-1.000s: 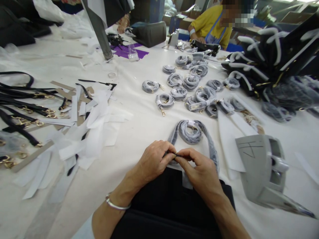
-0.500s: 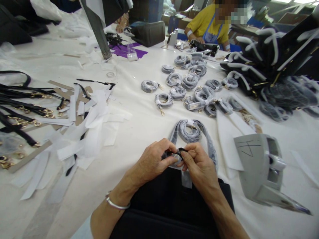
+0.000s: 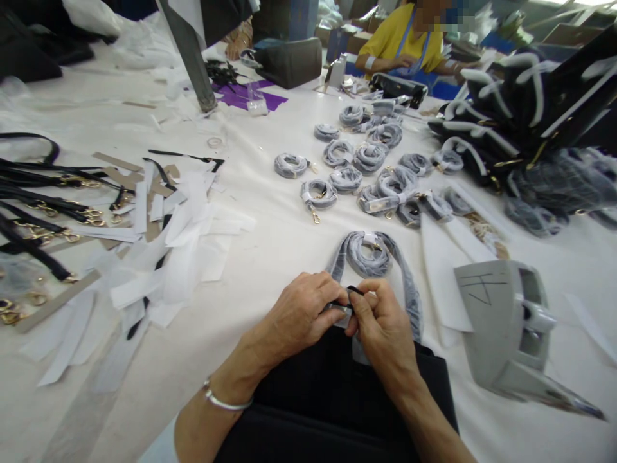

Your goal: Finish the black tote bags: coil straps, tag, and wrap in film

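Both hands meet above a black bag (image 3: pixel 332 399) at the front of the table. My left hand (image 3: pixel 303 308) is closed in a pinch on a thin black strap (image 3: pixel 343 305). From the other side, my right hand (image 3: pixel 383 315) pinches the same strap between thumb and forefinger. Most of the strap is hidden by the fingers. A wrapped grey handle (image 3: pixel 409 292) arches from the bag behind my hands. Within this arch lies a coiled wrapped strap (image 3: pixel 369 256) bound with a white band. A translucent strip (image 3: pixel 360 350) hangs below my right hand.
Several coiled wrapped straps (image 3: pixel 340 154) lie ahead. A grey tape dispenser (image 3: pixel 501 321) stands at right, with black bags (image 3: pixel 520 122) piled beyond. Black straps with gold clasps (image 3: pixel 48 206) and paper strips (image 3: pixel 168 244) cover the left. A co-worker in yellow (image 3: pixel 409 42) is across the table.
My fingers have shifted slightly around the black strap, and my left hand's fingers now cover more of it. Across the table, the co-worker's arm has moved out to the right.
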{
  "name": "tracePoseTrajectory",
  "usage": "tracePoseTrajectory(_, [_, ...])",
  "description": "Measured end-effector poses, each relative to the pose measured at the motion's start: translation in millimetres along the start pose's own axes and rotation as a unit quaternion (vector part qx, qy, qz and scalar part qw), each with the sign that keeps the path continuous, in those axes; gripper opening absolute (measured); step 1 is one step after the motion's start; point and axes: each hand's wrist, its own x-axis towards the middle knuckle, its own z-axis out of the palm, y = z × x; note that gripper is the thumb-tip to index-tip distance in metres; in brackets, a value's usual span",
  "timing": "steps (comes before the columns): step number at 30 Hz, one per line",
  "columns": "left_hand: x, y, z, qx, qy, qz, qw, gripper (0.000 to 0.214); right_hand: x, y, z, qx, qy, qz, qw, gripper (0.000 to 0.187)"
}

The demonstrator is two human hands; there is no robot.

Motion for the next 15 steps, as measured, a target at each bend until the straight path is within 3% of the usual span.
tracePoseTrajectory(4, [1.6,0.3,-1.9,0.012,-0.03,0.008,0.999,0.006,0.0,2.1,-0.6,-0.024,0.003,-0.006,1.0,0.014])
tracePoseTrajectory(9, [1.1,1.0,0.5,0.035,-0.015,0.023,0.999,0.009,9.5,7.7,-6.0,-0.079,0.083,-0.06,0.992,0.013])
tracePoseTrajectory(12, [0.4,2.3,1.9,0.026,0.021,0.02,0.999,0.014,13.9,6.9,-5.8,0.023,0.078,-0.025,0.996,0.017])
tracePoseTrajectory(15, [0.6,3.0,2.6,0.009,0.038,0.045,0.998,0.018,14.6,5.6,-2.2,0.205,0.016,0.047,0.977,0.024])
